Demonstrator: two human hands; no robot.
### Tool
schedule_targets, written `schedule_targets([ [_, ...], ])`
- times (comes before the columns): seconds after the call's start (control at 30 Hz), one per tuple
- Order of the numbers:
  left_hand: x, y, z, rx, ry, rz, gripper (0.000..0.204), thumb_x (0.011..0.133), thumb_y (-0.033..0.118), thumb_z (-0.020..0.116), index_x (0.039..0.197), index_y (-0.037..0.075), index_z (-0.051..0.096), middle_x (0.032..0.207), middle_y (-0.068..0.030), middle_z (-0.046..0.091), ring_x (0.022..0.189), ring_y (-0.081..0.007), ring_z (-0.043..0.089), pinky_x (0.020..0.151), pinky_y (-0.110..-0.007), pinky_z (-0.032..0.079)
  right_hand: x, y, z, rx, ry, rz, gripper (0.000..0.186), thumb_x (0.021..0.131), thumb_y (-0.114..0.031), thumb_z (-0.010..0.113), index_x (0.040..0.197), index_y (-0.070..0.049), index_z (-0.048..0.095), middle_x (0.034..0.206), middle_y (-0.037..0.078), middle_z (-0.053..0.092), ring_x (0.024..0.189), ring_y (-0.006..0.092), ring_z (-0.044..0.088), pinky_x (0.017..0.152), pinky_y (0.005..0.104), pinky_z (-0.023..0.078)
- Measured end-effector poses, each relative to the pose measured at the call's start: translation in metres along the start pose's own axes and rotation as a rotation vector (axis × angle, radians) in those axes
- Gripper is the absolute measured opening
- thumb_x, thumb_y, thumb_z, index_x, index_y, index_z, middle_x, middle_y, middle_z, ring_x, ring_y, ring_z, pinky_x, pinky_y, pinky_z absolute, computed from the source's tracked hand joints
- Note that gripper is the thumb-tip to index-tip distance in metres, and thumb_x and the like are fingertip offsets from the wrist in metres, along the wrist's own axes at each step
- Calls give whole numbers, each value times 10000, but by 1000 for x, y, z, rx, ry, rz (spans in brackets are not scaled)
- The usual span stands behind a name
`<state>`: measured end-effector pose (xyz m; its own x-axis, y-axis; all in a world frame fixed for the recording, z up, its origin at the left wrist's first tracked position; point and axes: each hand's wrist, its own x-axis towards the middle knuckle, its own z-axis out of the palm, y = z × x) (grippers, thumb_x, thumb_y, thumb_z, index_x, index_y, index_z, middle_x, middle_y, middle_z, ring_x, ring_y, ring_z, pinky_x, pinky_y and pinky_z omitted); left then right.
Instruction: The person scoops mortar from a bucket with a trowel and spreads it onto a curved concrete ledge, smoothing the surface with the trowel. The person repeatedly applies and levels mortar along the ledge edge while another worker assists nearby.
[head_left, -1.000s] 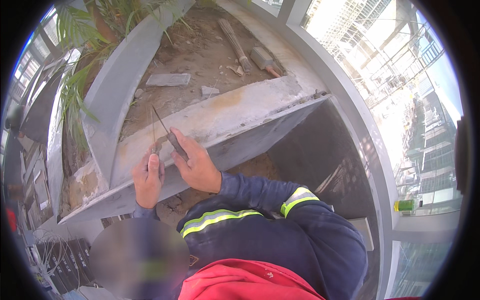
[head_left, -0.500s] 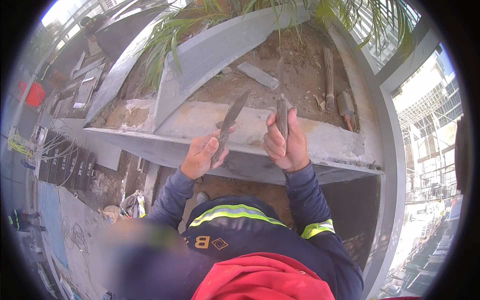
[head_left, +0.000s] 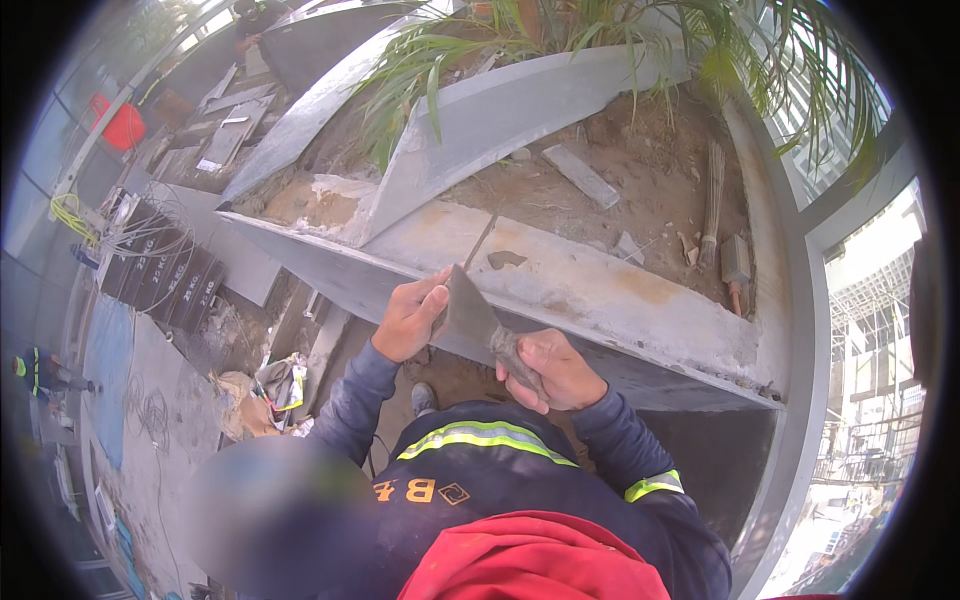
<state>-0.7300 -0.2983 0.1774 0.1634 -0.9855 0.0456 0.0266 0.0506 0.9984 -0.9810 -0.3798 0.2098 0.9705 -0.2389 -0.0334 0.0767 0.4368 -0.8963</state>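
Note:
My right hand [head_left: 555,370] is closed round the handle of a grey, mortar-caked trowel [head_left: 468,312], whose wide blade points up and left. My left hand [head_left: 412,315] is closed beside that blade, its thumb and fingers at the blade's left edge. A second, narrow trowel [head_left: 482,240] sticks up from my left hand, seen almost edge-on as a thin dark line; its handle is hidden. The two blades cross or touch near my left fingertips; I cannot tell which. Both hands are above the front edge of a pale, mortar-smeared ledge [head_left: 570,290].
Behind the ledge lies a soil bed [head_left: 650,150] with a stone strip [head_left: 581,176], a stick bundle [head_left: 712,205] and a brush-like block tool [head_left: 736,262]. A grey slab [head_left: 500,110] slants across it beneath palm leaves. Stacked dark weights [head_left: 160,265] and a red bucket [head_left: 118,122] are left.
The right trowel has swung from upright to pointing left, its blade face now showing. My hands have come closer together and lower. The left trowel has turned edge-on. The whole view has shifted.

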Motion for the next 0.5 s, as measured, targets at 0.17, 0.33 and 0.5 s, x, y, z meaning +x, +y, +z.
schedule_targets([
  [0.17, -3, 15, 10, 286, 371, 232, 478, 1002, 210, 668, 1363, -69, 525, 812, -48, 614, 642, -92, 563, 565, -261, 469, 5, -42, 1, -128, 662, -392, 462, 1098, -413, 463, 1058, 19, 622, 651, 64, 609, 485, 109, 516, 464, 251, 404],
  [0.33, 0, 31, 34, 94, 378, 167, 363, 972, 132, 692, 1228, -64, 526, 873, -88, 639, 668, -124, 604, 572, -275, 484, 11, -22, 22, -418, 670, -324, 342, 1103, -272, 458, 1182, 30, 599, 798, 51, 647, 525, 78, 524, 485, 242, 424],
  [0.5, -6, 22, 17, 536, 391, 234, 354, 942, 113, 710, 1183, -85, 541, 832, -217, 637, 692, -362, 651, 623, -392, 512, 37, -13, 19, -385, 710, -244, 302, 1096, -241, 479, 1156, 23, 614, 757, 30, 623, 512, 64, 511, 477, 244, 410],
])
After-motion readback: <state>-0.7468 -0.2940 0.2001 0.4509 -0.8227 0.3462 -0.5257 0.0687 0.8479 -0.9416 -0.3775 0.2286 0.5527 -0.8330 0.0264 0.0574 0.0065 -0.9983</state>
